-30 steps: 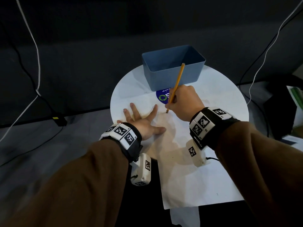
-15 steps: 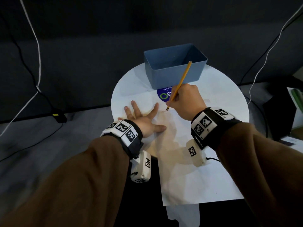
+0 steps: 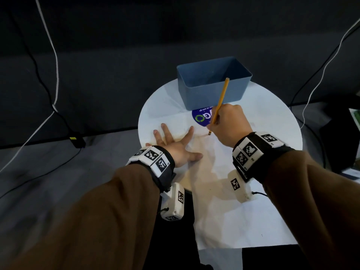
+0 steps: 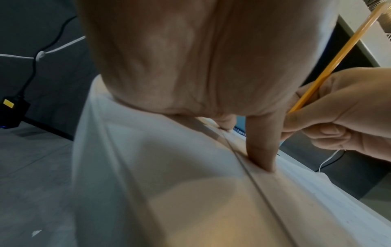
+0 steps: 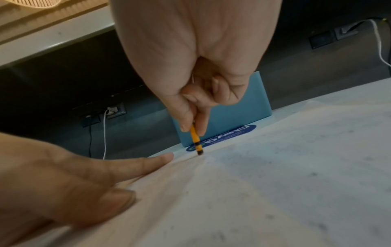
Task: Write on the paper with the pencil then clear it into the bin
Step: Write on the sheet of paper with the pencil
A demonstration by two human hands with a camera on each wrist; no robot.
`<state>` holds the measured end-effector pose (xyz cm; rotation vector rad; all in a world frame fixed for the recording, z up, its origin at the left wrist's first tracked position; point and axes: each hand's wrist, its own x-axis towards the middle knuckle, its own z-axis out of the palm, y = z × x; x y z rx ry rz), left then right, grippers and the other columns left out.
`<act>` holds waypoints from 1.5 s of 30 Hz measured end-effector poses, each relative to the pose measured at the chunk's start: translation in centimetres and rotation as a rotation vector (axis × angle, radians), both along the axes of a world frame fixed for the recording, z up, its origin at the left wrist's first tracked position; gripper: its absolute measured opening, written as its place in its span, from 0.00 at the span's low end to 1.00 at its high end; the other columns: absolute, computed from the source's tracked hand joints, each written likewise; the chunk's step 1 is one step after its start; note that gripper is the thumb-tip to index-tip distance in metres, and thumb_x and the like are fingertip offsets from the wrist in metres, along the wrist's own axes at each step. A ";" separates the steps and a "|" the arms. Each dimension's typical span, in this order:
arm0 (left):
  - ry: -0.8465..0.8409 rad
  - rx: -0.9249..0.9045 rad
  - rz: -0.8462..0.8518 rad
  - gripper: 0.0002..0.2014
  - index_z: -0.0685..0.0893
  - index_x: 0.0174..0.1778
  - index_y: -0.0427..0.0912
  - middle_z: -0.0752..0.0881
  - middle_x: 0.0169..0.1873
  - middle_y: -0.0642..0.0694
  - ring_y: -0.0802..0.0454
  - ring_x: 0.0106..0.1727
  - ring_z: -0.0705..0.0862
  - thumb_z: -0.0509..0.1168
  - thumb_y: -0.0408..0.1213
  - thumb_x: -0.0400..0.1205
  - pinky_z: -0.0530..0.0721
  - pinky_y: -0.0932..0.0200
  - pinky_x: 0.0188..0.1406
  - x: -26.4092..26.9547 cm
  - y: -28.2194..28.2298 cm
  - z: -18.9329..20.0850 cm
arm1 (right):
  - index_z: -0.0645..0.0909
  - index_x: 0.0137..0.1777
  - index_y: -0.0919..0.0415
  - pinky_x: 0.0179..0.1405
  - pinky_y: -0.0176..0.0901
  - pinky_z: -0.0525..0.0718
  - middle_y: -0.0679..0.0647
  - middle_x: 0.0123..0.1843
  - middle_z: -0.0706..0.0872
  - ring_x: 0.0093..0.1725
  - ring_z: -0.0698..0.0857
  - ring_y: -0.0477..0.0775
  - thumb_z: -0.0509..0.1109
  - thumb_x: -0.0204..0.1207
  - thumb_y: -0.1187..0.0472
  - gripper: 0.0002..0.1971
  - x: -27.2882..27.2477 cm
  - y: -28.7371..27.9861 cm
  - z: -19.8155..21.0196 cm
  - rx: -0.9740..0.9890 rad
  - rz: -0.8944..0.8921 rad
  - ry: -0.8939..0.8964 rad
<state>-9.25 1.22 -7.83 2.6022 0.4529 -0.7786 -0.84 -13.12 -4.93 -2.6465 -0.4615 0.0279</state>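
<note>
Round white table (image 3: 272, 106), blue bin (image 3: 212, 86) at its far side, empty as far as visible. Sheet of paper (image 3: 243, 217) across the near half, overhanging the front edge. Left hand (image 3: 175, 145) flat on the sheet's left part, fingers spread wide. Right hand (image 3: 228, 123) pinching yellow pencil (image 3: 221, 100), tip on the paper near its far edge, just short of a blue sticker (image 3: 202, 117). Best done with light, even strokes, the sheet pinned close beside the tip against creasing; 1 step under way, binning not yet begun
</note>
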 end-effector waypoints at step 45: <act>-0.001 -0.011 -0.004 0.45 0.34 0.80 0.78 0.21 0.80 0.35 0.28 0.81 0.25 0.60 0.73 0.77 0.37 0.17 0.75 0.1 0.2 0.1 | 0.78 0.39 0.58 0.42 0.42 0.71 0.55 0.39 0.83 0.47 0.82 0.59 0.76 0.78 0.61 0.10 -0.5 -0.3 0.2 0.045 0.020 0.002</act>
